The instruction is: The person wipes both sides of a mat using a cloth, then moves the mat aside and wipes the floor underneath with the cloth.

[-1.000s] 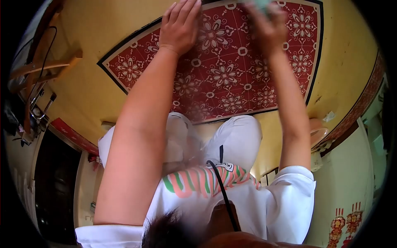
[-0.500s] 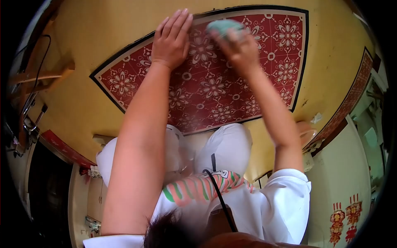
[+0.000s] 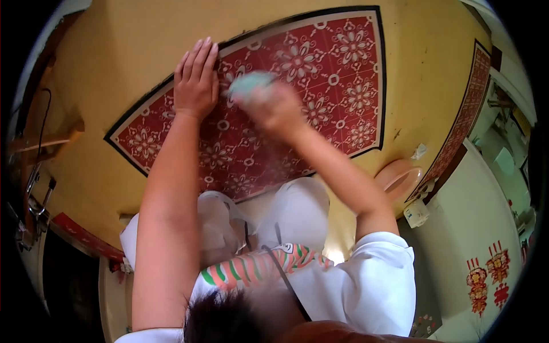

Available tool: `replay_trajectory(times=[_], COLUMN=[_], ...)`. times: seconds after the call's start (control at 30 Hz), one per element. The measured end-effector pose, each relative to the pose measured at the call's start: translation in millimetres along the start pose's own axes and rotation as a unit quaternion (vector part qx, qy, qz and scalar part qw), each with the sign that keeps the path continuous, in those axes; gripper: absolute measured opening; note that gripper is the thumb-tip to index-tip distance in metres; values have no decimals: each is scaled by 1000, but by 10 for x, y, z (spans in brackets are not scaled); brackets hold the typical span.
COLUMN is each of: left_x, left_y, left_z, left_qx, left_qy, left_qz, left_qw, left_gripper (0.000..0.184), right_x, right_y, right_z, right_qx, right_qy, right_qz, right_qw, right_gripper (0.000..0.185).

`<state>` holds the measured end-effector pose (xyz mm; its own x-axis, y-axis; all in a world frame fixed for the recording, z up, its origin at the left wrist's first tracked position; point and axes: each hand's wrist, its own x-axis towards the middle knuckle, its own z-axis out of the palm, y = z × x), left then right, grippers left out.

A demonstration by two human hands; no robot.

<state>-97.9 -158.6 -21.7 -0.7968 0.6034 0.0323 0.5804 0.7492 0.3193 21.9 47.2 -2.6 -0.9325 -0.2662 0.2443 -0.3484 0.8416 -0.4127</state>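
Green cloth or brush [image 3: 250, 86], blurred: on the red mat [image 3: 349, 63], between both hands | right hand [image 3: 278, 111]: fingers wrapped round it, likely for firm control | left hand [image 3: 196, 86]: fingers released, flat across the mat's border, apparently bracing mat and body

I see the mat [image 3: 337, 74] on the floor [image 3: 143, 34], before the knees [image 3: 300, 206]. The left hand [image 3: 195, 86] lies at its far edge, the cloth [image 3: 250, 84] right of this hand, the basin [image 3: 394, 171] farther right.
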Motion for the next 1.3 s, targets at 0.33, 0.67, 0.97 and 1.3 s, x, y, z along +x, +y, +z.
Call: replay_trajectory(times=[0.33, 0.67, 0.97, 1.3], left_x=[6, 13, -2, -1], left_y=[6, 19, 4, 20], left_z=[1, 28, 72, 62], left_qx=[8, 9, 7, 11], left_qy=[11, 20, 22, 26], left_qz=[15, 22, 31, 45], left_qw=[1000, 1000, 999, 999], left_gripper=[50, 52, 51, 49], right_x=[-372, -461, -712, -875], right_y=[2548, -636, 1963, 510], right_z=[-1134, -15, -704, -542], right_qx=[-412, 37, -343, -63], right_qy=[52, -17, 106, 58], right_qz=[349, 13, 174, 96], right_qw=[840, 999, 917, 992], right_gripper=[45, 30, 52, 46])
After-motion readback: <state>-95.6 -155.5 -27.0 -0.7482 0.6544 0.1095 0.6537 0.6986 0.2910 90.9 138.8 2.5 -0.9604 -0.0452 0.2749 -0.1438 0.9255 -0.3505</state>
